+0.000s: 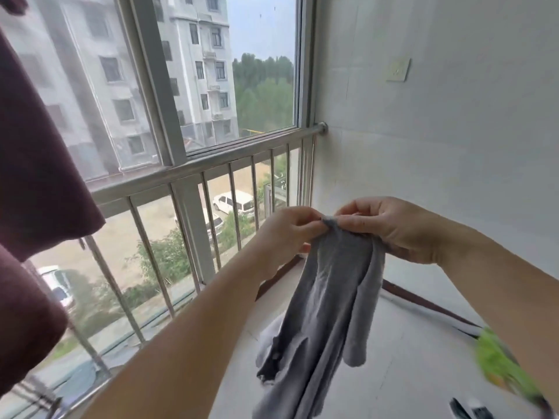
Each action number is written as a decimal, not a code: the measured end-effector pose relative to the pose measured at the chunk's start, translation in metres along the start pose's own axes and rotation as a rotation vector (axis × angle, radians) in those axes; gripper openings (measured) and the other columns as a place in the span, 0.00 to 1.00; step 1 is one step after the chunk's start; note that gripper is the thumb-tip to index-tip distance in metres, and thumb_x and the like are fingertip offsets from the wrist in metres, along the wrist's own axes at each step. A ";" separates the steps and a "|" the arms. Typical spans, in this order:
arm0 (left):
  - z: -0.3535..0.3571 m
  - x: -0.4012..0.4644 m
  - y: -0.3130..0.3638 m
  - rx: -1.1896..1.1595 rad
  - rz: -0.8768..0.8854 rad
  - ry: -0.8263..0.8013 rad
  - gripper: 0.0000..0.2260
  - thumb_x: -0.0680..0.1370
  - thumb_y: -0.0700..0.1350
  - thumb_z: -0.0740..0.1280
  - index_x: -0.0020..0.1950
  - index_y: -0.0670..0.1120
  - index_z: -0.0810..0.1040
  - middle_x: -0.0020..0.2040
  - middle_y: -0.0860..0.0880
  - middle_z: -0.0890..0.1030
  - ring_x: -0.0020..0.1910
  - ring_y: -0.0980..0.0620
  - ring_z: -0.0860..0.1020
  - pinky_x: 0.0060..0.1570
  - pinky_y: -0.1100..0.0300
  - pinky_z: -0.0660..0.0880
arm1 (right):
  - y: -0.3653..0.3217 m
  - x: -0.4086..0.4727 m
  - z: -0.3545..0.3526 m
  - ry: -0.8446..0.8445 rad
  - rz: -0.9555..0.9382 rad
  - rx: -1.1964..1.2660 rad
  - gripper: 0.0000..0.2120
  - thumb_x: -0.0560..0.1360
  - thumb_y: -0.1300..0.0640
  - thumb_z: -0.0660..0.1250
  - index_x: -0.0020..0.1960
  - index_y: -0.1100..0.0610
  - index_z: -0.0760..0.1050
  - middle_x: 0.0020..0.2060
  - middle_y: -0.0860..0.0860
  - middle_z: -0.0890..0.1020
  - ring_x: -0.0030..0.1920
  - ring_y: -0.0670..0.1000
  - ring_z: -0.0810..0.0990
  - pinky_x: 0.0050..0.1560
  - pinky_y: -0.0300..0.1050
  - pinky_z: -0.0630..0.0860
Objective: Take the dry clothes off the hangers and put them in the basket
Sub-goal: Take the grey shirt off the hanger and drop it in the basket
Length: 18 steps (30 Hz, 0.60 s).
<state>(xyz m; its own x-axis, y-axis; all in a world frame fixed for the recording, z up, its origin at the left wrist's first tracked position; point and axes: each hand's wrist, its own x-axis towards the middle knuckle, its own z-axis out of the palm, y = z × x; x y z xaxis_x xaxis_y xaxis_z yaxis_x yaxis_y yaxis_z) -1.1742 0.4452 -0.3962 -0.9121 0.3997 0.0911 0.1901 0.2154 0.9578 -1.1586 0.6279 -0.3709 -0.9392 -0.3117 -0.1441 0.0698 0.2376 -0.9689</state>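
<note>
A grey garment (329,297) hangs down in front of me, held at its top edge by both hands. My left hand (287,234) pinches the cloth at the upper left. My right hand (390,228) pinches it just to the right, fingers curled over the fabric. A dark maroon garment (36,164) hangs at the far left, its hanger out of view. No basket is plainly visible; a blurred green thing (502,364) shows under my right forearm at the lower right.
A metal railing (211,167) and a large window (145,74) run across the left and middle. A white wall (438,131) with a switch plate (398,69) stands on the right. Pale tiled floor (408,358) lies below; dark objects (469,409) sit at the bottom right.
</note>
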 end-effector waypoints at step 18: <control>0.055 -0.040 -0.123 -0.188 -0.220 0.043 0.05 0.77 0.37 0.65 0.46 0.47 0.77 0.44 0.48 0.81 0.46 0.51 0.81 0.51 0.55 0.79 | 0.067 0.002 0.042 0.125 0.084 -0.722 0.07 0.70 0.48 0.72 0.42 0.52 0.83 0.38 0.47 0.81 0.43 0.47 0.77 0.38 0.39 0.71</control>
<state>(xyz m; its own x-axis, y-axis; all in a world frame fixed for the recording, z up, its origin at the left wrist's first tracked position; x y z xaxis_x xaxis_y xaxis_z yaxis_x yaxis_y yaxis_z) -1.1408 0.4520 -0.5329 -0.9393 0.3227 -0.1166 -0.0808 0.1221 0.9892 -1.1420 0.6042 -0.4446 -0.9747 -0.1690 -0.1464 -0.0552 0.8162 -0.5752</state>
